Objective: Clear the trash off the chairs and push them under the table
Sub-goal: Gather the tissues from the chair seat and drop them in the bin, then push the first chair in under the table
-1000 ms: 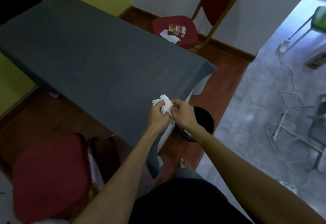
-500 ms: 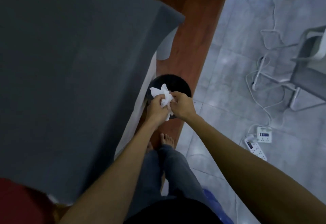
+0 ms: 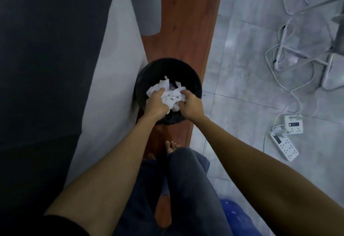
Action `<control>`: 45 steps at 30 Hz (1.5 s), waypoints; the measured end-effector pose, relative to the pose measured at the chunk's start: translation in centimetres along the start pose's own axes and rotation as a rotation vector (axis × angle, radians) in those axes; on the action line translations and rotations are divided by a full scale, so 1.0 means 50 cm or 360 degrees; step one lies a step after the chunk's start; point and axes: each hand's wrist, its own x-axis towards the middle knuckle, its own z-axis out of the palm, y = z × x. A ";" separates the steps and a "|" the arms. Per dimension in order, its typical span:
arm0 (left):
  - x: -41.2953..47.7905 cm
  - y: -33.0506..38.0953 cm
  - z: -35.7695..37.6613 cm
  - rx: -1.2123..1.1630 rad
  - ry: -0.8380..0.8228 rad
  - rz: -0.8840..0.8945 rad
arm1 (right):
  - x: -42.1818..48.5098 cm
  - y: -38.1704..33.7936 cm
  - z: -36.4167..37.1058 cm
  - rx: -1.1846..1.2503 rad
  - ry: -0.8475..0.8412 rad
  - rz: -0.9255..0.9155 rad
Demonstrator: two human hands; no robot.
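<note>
Floor: pale grey tiles (image 3: 242, 68) cover the right side; a strip of red-brown wood flooring (image 3: 184, 22) runs beside the table.
Table: its dark grey cloth (image 3: 46, 49) fills the left side, and a lighter panel (image 3: 111, 68) hangs down from its right edge.
Bin: a round black trash bin (image 3: 193, 76) stands on the wood strip, just beside the hanging panel.
Power strips: two white ones (image 3: 284, 147) lie on the tiles at right, with white cables looping away from them.
Trash: crumpled white tissue (image 3: 172, 96) sits over the bin's mouth, between both hands.
Left hand (image 3: 156, 104): fingers curled around the tissue's left part.
Right hand (image 3: 190, 106): fingers pinching its right part.
Feet: bare toes (image 3: 172, 145) rest on the wood below the bin.
</note>
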 end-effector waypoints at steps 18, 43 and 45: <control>-0.795 0.139 -0.371 0.0360 0.0775 0.0590 | -0.628 -0.429 -0.313 0.0063 -0.0179 -0.0723; -1.557 -0.589 -0.432 -0.0468 0.1761 -0.0489 | -1.392 -0.666 0.248 -0.0954 -0.1278 -0.1954; -1.587 -0.620 -0.411 -0.0598 0.1832 -0.0598 | -1.431 -0.663 0.288 -0.1098 -0.1387 -0.2031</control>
